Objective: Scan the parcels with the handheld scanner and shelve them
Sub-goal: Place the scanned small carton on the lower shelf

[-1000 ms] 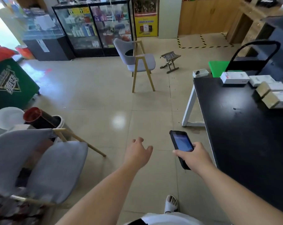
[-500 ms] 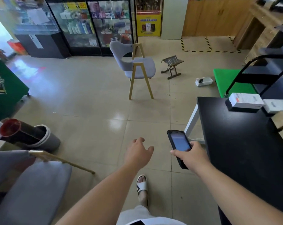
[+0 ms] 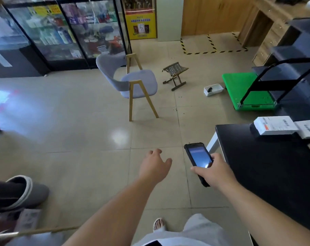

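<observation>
Green cart (image 3: 243,89), black table (image 3: 268,167), grey chair (image 3: 138,82), yellow-black striped floor tape (image 3: 211,50).

Both bare forearms reach forward from the bottom of the view. The left hand (image 3: 155,166) hangs palm down, empty, its fingers loosely spread and slightly bent. The right hand (image 3: 215,172) grips the scanner (image 3: 198,161) from the side, thumb across its lower edge, screen facing up.

Desk (image 3: 268,174) at right w/ parcels (image 3: 276,127) on far edge; cart (image 3: 246,91) behind desk; chair (image 3: 133,82) ctr, stool (image 3: 175,72) right of it.
</observation>
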Demonstrator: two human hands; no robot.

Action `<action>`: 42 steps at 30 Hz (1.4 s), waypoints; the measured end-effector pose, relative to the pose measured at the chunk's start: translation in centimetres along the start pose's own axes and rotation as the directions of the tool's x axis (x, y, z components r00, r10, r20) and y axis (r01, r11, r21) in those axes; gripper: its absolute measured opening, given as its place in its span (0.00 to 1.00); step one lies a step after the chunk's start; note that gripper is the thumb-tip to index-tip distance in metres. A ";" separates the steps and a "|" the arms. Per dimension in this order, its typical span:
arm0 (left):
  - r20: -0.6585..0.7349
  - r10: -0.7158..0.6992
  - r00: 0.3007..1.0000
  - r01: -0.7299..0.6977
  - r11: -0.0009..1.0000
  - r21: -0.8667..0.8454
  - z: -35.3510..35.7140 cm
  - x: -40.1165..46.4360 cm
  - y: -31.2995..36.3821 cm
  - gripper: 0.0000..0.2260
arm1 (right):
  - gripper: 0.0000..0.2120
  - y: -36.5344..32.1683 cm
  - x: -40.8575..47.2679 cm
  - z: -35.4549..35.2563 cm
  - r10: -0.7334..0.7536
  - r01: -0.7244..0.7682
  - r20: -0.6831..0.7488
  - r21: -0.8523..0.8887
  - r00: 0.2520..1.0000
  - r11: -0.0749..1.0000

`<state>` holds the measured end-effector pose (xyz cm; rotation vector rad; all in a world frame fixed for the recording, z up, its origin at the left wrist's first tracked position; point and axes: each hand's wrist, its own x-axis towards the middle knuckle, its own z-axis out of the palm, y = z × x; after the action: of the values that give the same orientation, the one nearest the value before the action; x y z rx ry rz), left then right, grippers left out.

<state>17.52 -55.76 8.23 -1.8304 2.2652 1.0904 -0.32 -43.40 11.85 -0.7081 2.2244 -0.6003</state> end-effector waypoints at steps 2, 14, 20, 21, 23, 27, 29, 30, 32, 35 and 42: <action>0.014 0.001 1.000 -0.002 1.000 0.022 -0.3 2.5 1.1 0.28 | 0.32 -0.8 2.6 -0.6 0.013 -0.013 -0.008 0.000 1.000 1.000; 0.050 0.099 0.994 -0.104 0.989 0.103 0.6 15.7 16.4 0.30 | 0.37 -1.1 16.6 -9.2 0.158 -0.143 -0.038 0.257 0.987 0.956; 0.156 0.211 0.965 -0.236 0.957 0.169 3.6 19.6 24.6 0.29 | 0.38 2.2 20.4 -13.7 0.309 -0.240 -0.095 0.432 0.946 0.869; 0.177 0.229 0.957 -0.259 0.950 0.175 4.2 20.3 25.7 0.29 | 0.39 2.7 20.8 -14.3 0.338 -0.257 -0.103 0.461 0.935 0.850; 0.229 0.260 0.938 -0.305 0.933 0.192 5.6 21.8 27.7 0.29 | 0.40 3.8 21.3 -15.2 0.398 -0.286 -0.120 0.516 0.909 0.808; 0.351 0.318 0.881 -0.412 0.879 0.239 8.3 24.6 31.6 0.29 | 0.38 5.8 21.9 -16.5 0.531 -0.323 -0.198 0.605 0.824 0.727; 0.406 0.348 0.845 -0.469 0.846 0.253 9.6 25.8 33.4 0.30 | 0.37 6.4 22.1 -17.1 0.602 -0.351 -0.212 0.648 0.770 0.676; 0.433 0.358 0.827 -0.493 0.833 0.252 10.2 26.2 34.2 0.30 | 0.36 6.5 22.0 -17.4 0.633 -0.360 -0.210 0.671 0.745 0.648; 0.487 0.384 0.784 -0.545 0.801 0.247 11.4 27.1 36.0 0.31 | 0.35 6.7 21.8 -17.8 0.695 -0.372 -0.201 0.725 0.690 0.580; 0.552 0.419 0.721 -0.615 0.754 0.231 13.1 28.3 38.3 0.31 | 0.33 6.9 21.4 -17.8 0.765 -0.385 -0.182 0.778 0.617 0.496; 0.676 0.425 0.602 -0.742 0.611 0.277 17.2 28.3 41.3 0.30 | 0.42 8.4 19.9 -16.9 0.878 -0.369 -0.103 0.880 0.467 0.299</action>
<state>-33.76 -68.01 3.25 -0.3959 2.4707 0.7280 -27.31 -46.41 7.84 1.0408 2.1293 -1.2993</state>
